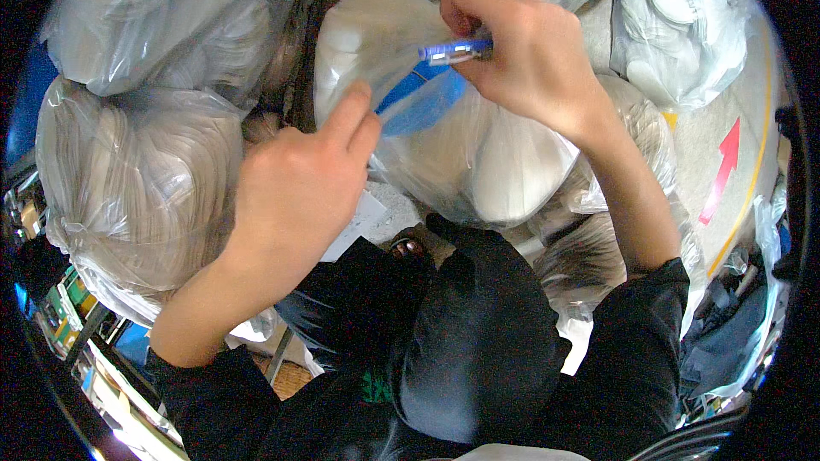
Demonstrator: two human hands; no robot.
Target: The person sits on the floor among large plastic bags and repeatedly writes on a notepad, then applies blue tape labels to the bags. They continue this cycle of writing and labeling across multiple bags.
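In front of me is a clear plastic bag (427, 166) with pale, rounded flat pieces (517, 166) inside it. A bright blue patch (431, 104) shows through the film between my hands. My left hand (303, 175) is closed at the left side of this bag, its fingertips gripping the loose film. Above the bag, my right hand (538, 55) is closed around a slim blue pen-like tool (455, 52) with a shiny clear or silvery part. The tool's tip points left, over the film. Blur hides its exact kind.
Bags of stacked pale pieces (141, 179) stand at the left, with another full bag (179, 17) behind. More bags (679, 26) lie at the far right. The floor there has a red arrow (723, 166) and a yellow line. My black-clad knee (483, 324) is below the bag.
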